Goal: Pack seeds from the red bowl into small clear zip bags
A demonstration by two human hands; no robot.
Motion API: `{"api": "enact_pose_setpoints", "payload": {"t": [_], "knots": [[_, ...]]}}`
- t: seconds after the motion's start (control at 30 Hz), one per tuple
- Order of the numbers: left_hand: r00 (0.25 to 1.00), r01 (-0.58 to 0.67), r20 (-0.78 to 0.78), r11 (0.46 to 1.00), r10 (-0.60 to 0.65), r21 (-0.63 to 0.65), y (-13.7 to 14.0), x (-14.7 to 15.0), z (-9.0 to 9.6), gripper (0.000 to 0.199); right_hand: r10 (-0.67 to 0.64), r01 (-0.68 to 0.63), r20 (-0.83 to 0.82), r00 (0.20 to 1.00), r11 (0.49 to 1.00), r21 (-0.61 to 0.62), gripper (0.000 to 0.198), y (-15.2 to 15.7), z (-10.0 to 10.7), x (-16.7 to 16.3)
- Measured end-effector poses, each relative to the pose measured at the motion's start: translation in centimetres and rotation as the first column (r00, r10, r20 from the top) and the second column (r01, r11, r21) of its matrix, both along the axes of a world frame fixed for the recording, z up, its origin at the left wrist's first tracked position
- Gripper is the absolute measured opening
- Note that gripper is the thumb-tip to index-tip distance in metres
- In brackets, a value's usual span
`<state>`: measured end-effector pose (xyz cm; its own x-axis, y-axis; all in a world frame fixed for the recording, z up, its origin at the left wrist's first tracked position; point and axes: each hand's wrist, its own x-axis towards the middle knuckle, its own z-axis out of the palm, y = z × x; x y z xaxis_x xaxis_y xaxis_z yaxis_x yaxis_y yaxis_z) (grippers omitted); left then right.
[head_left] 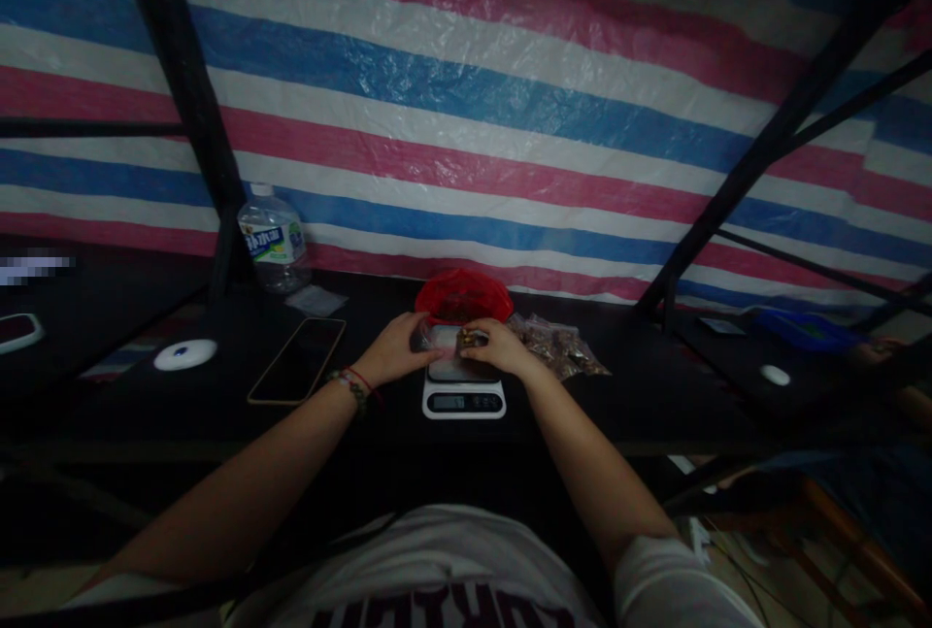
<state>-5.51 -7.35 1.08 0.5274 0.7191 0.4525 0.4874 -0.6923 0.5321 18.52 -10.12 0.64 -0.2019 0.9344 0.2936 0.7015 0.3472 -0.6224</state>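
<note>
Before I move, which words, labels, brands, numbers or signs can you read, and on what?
No text reads clearly.
Bottle label: characters too blurred.
Scale display: digits too small and blurred.
Scale markings beside the display: too small.
Shirt: large dark letters, cut off by the picture's edge, unreadable.

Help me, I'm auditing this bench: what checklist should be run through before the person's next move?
1. Scale reading legible: cannot tell; the display is too small to read.
2. Hands clear of the pan: not ok; left hand and right hand are both at it.
3. Right hand's hold on the brown pieces: cannot tell; its fingers partly hide them.
4. Red bag open behind the scale: ok.
5. Phone apart from the scale: ok, lying left of it.
</note>
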Motion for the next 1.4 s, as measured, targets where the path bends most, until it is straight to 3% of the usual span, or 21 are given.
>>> {"api": "enact_pose_setpoints", "payload": {"t": [0.2, 0.4, 0.57, 0.67, 0.77, 0.87, 1.03, 1.17, 1.3, 1.4], "knots": [[0.998, 0.039, 0.052, 0.996, -0.035, -0.081, -0.5, 0.5, 0.0, 0.052, 0.053, -0.051, -0.227, 0.972, 0.999, 0.018, 0.044, 0.1, 0.8, -0.8], [1.000, 0.019, 0.025, 0.998, -0.018, -0.052, -0.7, 0.7, 0.0, 0.050, 0.166, -0.148, -0.291, 0.942, 0.985, 0.084, 0.056, -0.2, 1.6, -2.7], [0.999, 0.015, 0.036, 0.999, -0.013, -0.032, -0.7, 0.6, 0.2, 0.049, 0.190, -0.175, -0.139, 0.972, 0.977, 0.119, 0.041, -0.8, 2.9, -3.6], [0.999, 0.005, 0.044, 0.999, -0.003, -0.041, -0.7, 0.6, 0.3, 0.048, 0.267, -0.264, 0.012, 0.964, 0.947, 0.182, 0.027, -1.0, 4.2, -3.8], [0.998, 0.031, 0.065, 0.998, -0.027, -0.063, -0.8, 0.7, 0.3, 0.049, 0.323, -0.340, 0.109, 0.940, 0.916, 0.212, 0.027, -1.2, 5.4, -4.1], [0.990, 0.067, 0.132, 0.994, -0.056, -0.082, -0.9, 0.8, 0.2, 0.054, 0.304, -0.315, 0.087, 0.949, 0.924, 0.215, 0.038, -1.3, 5.7, -4.3], [0.973, 0.045, 0.229, 0.991, -0.016, -0.126, -0.7, 0.7, 0.0, 0.051, 0.269, -0.250, -0.096, 0.958, 0.953, 0.171, 0.053, -1.3, 5.2, -3.7], [0.961, 0.054, 0.277, 0.989, -0.013, -0.140, -0.4, 0.3, 0.4, 0.050, 0.268, -0.251, -0.101, 0.958, 0.955, 0.157, 0.062, -1.3, 5.1, -2.6], [0.952, -0.013, 0.300, 0.987, 0.061, -0.159, 0.0, -0.6, 1.5, 0.052, 0.157, -0.140, -0.086, 0.984, 0.975, 0.174, 0.052, -1.3, 4.0, -1.1], [0.951, -0.139, 0.245, 0.968, 0.189, -0.208, 0.8, -1.3, 1.9, 0.058, 0.112, -0.113, 0.016, 0.994, 0.991, 0.078, 0.044, -1.6, 2.6, -0.5]]}}
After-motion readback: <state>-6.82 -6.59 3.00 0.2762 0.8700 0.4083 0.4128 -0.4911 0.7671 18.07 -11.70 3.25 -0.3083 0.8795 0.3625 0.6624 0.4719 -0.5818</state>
